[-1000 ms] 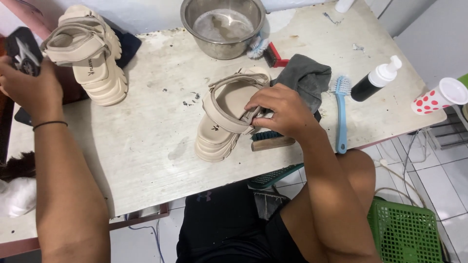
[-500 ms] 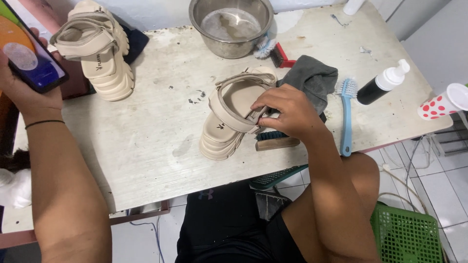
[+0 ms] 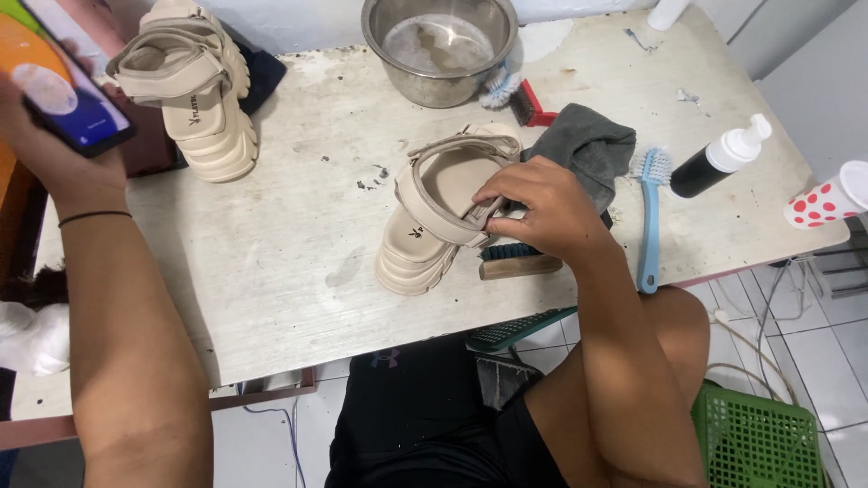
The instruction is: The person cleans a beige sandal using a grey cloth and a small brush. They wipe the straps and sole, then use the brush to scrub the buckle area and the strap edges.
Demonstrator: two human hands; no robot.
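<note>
Head view, read from left to right. At far left the left hand (image 3: pixel 54 149) is raised above the counter's edge, fingers wrapped around a dark smartphone (image 3: pixel 68 86) with its screen lit; a thin black band sits on that wrist. Just right of it, a second beige sandal (image 3: pixel 185 90) lies on its side near the back of the counter (image 3: pixel 271 271), partly over a dark cloth. A dented metal bowl (image 3: pixel 440 50) holding cloudy water stands at the back centre, with a red-handled brush (image 3: pixel 529 104) beside it.

At centre lies the beige platform sandal (image 3: pixel 434 217), tipped onto its side near the front edge. The right hand (image 3: pixel 542 208) rests on it, fingers closed on the heel strap. It has a thick ribbed sole, wide padded straps and a pale, lightly scuffed footbed. Judged from its build, the foam-like sole is probably light and fairly stiff, while the straps are soft and flex easily; the sole's grooved wall likely offers the firmer hold, the strap a handier one.

Under the wrist lies a wooden-backed brush (image 3: pixel 520 260). Further right: a grey rag (image 3: pixel 583 145), a light-blue brush (image 3: pixel 651 217), a black pump bottle (image 3: pixel 719 163), and a red-dotted paper cup (image 3: pixel 827 199).
</note>
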